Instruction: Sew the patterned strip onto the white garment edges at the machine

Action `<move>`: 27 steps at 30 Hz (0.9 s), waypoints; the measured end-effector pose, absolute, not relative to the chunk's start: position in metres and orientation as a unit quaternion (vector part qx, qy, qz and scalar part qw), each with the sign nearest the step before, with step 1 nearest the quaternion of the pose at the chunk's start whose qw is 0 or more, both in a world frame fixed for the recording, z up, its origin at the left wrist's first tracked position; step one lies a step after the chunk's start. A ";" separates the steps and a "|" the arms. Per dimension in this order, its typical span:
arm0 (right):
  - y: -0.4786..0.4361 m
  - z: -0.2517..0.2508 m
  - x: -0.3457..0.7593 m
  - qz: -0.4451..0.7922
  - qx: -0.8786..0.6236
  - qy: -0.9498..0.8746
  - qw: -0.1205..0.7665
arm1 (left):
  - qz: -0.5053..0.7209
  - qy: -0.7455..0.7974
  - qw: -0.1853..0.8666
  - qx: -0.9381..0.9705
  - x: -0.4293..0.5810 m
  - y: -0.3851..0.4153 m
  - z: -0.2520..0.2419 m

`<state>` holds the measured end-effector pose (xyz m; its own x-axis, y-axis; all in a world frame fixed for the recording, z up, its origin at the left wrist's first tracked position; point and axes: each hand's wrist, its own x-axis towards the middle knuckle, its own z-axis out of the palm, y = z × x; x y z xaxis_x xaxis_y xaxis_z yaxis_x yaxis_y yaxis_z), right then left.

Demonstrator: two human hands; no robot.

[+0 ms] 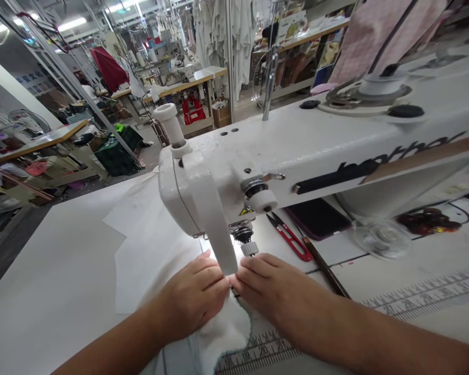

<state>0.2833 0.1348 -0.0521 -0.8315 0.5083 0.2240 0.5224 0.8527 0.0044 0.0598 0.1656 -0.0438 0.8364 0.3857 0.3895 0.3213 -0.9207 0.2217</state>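
Note:
My left hand and my right hand meet just below the presser foot area of a white Brother sewing machine. Both sets of fingers close on a piece of white fluffy fabric, which bunches up under them. The fingertips almost touch each other near the needle. The needle itself is hidden behind the machine's white faceplate and my fingers. A lit patch of white cloth spreads out on the table to the left of the machine head.
Red-handled thread snips and a dark phone lie right of the machine head, beside a clear plastic disc. A printed ruler runs along the table's front. Workbenches, hanging garments and other sewing machines fill the workshop behind.

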 end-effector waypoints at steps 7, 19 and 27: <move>0.165 -0.052 0.273 0.003 -0.324 -0.943 0.073 | 0.204 0.190 0.030 0.960 0.048 0.204 -0.053; 0.172 -0.061 0.270 0.070 -0.367 -0.921 0.109 | 0.215 0.241 -0.014 0.946 0.040 0.217 -0.062; 0.173 -0.052 0.269 0.062 -0.382 -0.918 0.085 | 0.230 0.254 -0.037 0.939 0.043 0.219 -0.059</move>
